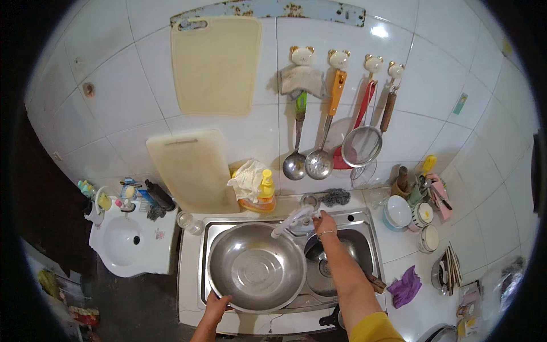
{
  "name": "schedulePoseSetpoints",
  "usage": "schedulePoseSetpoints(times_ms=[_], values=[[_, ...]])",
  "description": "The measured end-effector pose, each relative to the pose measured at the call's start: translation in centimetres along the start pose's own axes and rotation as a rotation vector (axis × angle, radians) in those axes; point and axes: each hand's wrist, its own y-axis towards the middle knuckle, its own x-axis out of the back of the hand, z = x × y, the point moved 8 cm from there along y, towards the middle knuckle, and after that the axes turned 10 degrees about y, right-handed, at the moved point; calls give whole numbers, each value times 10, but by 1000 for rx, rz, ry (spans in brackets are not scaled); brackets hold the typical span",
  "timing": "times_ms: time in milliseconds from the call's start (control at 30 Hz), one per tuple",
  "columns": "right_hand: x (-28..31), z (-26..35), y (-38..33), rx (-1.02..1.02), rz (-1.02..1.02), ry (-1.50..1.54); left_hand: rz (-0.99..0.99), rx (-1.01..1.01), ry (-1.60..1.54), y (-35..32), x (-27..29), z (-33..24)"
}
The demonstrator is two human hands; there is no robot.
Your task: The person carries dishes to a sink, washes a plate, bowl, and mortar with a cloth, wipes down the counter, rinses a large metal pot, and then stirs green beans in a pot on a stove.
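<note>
The large stainless steel basin (256, 268) sits in the steel sink (359, 219), tilted a little against its left side, and looks empty and clean inside, with no water pooled and no stream visible from the faucet (292, 221), whose spout hangs over the basin's far rim. Judging from this, rinsing has not really begun: the basin is placed and the tap is just being reached. The left hand (216, 305) has its grip clamped on the basin's near rim, fingers curled over the edge. The right hand (326, 221) reaches to the base of the faucet; its fingers seem closed about the handle, though whether they truly pinch it I cannot tell. Beside the basin, under the right forearm, a darker pot (319, 253) lies in the sink, contents hidden. On the tabletop to the right stand lidded ceramic bowls (399, 212) and a purple cloth (405, 286); behind the sink are a yellow dish-soap bottle (265, 188) and a steel scourer (335, 197). To the left, a small white washbasin (122, 242) is empty.
</note>
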Motion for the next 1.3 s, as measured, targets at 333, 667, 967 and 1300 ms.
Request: schedulePoseSetpoints(times_ms=[333, 667, 967, 1300], values=[[-23, -10, 28, 356, 320, -86, 123, 114, -102, 12, -28, 5], [-2, -2, 15, 367, 312, -67, 456, 309, -160, 2, -47, 37], [5, 12, 14, 100, 273, -258, 97, 56, 0, 16, -13, -10], [23, 29, -74, 386, -48, 112, -14, 84, -146, 5, 2, 5]])
